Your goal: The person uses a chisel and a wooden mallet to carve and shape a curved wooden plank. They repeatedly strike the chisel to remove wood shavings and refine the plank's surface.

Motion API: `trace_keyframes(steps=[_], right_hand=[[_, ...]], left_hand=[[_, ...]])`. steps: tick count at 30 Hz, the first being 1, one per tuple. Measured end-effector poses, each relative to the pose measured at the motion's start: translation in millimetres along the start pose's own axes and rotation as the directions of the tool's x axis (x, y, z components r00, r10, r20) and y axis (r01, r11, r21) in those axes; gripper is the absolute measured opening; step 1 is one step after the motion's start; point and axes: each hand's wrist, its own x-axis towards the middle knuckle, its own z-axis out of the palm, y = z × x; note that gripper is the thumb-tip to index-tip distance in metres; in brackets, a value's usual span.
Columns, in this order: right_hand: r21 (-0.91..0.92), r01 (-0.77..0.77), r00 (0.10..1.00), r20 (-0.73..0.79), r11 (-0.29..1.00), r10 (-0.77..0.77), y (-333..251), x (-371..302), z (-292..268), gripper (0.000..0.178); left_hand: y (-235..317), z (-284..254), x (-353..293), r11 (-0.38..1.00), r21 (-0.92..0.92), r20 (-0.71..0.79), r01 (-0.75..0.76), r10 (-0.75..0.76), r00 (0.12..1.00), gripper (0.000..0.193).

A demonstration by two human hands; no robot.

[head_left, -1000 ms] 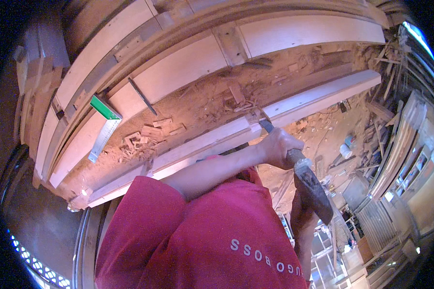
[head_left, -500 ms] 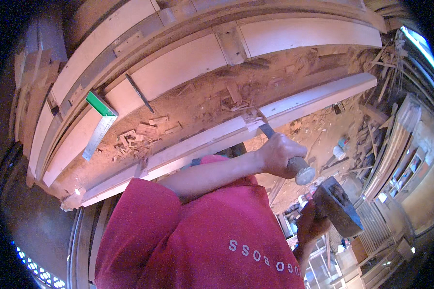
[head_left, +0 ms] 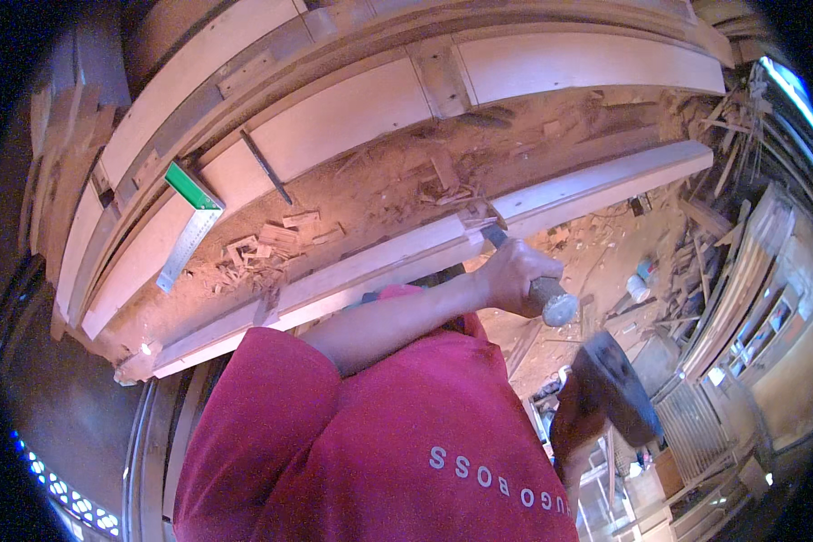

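My left hand is wrapped round the handle of a chisel. The chisel's blade points away from me and meets a notch in a long pale timber beam. Lower right, my right hand, dark and partly blurred, grips a mallet with a dark blocky head. The mallet head is apart from the chisel's butt end. Most of the mallet's handle is hidden by the hand.
More pale timbers with cut joints lie beyond the beam. A green-handled try square and a thin dark rod rest against them. Wood chips litter the sawdust-covered ground. A white container and scrap wood are at the right.
The mallet in my right hand has shifted left, nearer the chisel. My left hand and the chisel have moved slightly up and left, the blade staying at the notch.
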Motion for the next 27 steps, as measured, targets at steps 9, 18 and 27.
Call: trace_keyframes(steps=[9, 18, 27], right_hand=[[-0.179, 0.166, 0.986, 0.054, 0.970, -0.158, 15.7, 12.5, 11.5, 0.030], [-0.374, 0.368, 0.923, 0.257, 0.851, -0.287, 0.7, 31.6, 5.3, 0.033], [0.056, -0.097, 0.976, -0.189, 0.994, 0.106, -8.3, -2.5, -10.6, 0.030]], left_hand=[[-6.7, 3.3, -4.0, 0.992, 0.125, 0.021, -0.025, 0.023, 1.000, 0.023], [0.2, 4.6, -4.4, 0.997, 0.079, 0.002, 0.018, -0.018, 1.000, 0.019], [42.2, -8.2, 5.7, 0.996, -0.031, 0.080, -0.078, 0.080, 0.994, 0.022]])
